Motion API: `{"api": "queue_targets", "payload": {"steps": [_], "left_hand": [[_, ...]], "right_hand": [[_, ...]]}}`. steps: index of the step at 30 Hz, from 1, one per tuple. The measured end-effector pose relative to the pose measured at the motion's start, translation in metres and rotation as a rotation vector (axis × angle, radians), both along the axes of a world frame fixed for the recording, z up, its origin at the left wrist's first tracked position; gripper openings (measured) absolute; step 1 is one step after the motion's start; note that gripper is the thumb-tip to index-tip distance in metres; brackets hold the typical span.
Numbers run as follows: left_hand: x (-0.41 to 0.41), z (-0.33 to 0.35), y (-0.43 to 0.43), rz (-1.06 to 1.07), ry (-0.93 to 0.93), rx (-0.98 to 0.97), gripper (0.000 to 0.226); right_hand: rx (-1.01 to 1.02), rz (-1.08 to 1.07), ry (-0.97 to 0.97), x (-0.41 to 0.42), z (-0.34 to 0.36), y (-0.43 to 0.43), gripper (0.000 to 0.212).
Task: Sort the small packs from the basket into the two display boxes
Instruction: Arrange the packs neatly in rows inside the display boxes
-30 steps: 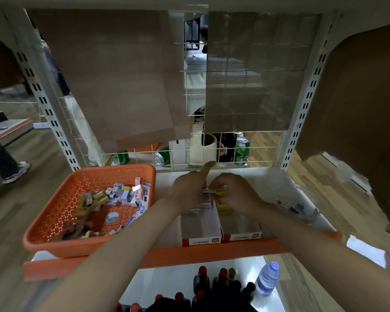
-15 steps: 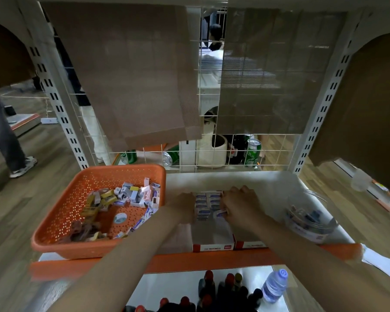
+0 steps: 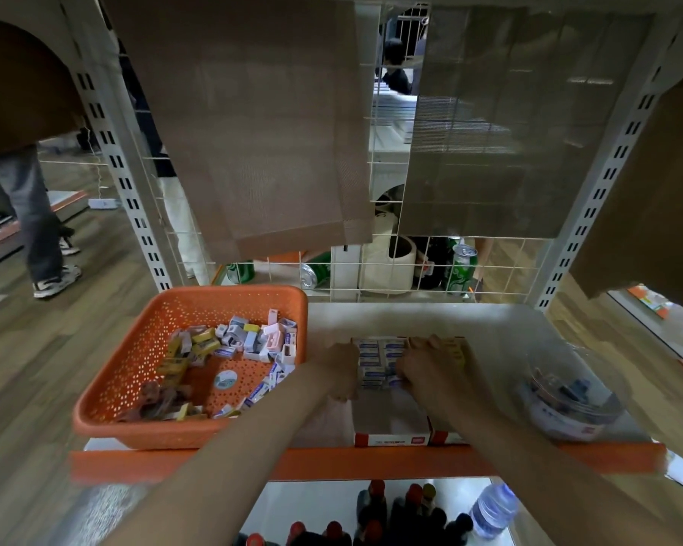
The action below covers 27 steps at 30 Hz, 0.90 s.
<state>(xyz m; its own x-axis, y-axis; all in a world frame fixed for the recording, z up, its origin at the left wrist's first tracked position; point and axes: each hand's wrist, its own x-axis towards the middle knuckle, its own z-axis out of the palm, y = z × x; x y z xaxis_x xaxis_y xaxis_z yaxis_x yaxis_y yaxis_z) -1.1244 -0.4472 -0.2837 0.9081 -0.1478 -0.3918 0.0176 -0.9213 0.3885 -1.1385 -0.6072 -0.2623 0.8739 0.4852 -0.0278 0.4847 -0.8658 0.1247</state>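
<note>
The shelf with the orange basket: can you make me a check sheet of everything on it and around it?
Surface: white shelf with an orange front edge.
Job's things: orange basket at the left, many small packs jumbled inside; left display box holds blue-white packs in rows; right display box holds yellow packs and is mostly hidden by the arm.
Clutter: clear tub of small dark items at the right.
Hands: left hand against the left box's side, fingers hidden; right hand lies on the packs.
Cables: nothing seen.
Surroundings: hanging brown mats and green cans behind; bottles below.
</note>
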Motion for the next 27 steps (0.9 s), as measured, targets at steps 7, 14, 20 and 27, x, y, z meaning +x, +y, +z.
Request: {"api": "queue_targets", "payload": {"steps": [7,14,20,27], "left_hand": [[0.0,0.0,-0.001,0.018,0.013,-0.018,0.038],[-0.003,0.0,0.004,-0.015,-0.084,-0.003,0.038],[-0.008,0.034,0.043,0.077,-0.448,-0.166,0.036],[-0.033,0.042,0.129,0.183,-0.496,0.141,0.023]], "right_hand": [[0.037,0.052,-0.036,0.0,-0.005,0.004,0.03],[0.097,0.084,-0.053,0.008,-0.013,0.004,0.023],[0.262,0.102,-0.126,0.03,-0.01,0.029,0.017],[0.409,0.335,0.034,0.018,0.007,0.108,0.016]]}}
